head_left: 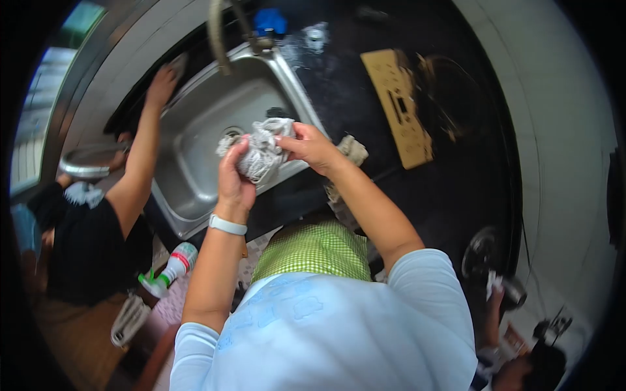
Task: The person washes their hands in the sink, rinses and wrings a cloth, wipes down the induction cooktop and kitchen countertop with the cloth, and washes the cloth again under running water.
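A bunched white-grey cloth (264,153) hangs over the near part of the steel sink (189,146). My left hand (236,174), with a white band on its wrist, grips the cloth from the left side. From the right, my right hand (309,147) holds the same cloth, thumb pressed on top. Below it lies the drain, partly covered by the cloth. A dark item (276,113) sits in the sink just beyond the cloth. Close to my right wrist, a beige rag (353,150) lies by the sink's edge.
A faucet (218,39) curves over the sink's far side. Right of it are a blue item (270,22) and a tan stove panel (399,107). One co-worker's hand (163,86) wipes at left, near a spray bottle (171,268). Another person (521,371) is at lower right.
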Motion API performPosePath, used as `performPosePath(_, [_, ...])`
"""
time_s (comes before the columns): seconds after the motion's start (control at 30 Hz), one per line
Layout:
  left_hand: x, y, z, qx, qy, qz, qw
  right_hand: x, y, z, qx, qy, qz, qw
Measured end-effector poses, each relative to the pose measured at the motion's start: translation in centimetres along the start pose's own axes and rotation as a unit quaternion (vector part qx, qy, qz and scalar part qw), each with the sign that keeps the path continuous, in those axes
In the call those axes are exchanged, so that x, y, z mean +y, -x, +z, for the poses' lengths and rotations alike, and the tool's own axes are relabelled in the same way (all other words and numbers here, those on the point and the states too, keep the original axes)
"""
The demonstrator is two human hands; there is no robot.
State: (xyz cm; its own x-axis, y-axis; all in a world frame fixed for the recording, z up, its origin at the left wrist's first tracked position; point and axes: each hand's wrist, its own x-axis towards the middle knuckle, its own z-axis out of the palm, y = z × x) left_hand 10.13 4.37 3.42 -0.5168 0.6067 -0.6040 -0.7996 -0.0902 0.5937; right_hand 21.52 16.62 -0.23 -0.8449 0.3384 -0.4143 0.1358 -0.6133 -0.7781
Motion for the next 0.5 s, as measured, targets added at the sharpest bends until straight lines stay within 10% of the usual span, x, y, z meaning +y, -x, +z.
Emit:
performPosePath(0.27, [-0.7,3.6,4.1,-0.173,0.039,-0.113,0.978,-4.7,11.1,3.1,0.145,-0.063,-0.375,0.913])
performPosePath(0.4, [-3.6,7.4,6.7,-0.344,0.006,-0.217,0.914,-3.6,15.6,3.1,0.078,-0.304,-0.395,0.863])
performPosePath(0.5, [-7.2,8.7,6.9,-0.343,-0.077,-0.263,0.899,-2.1,17.1,0.7,0.32,-0.326,-0.263,0.85])
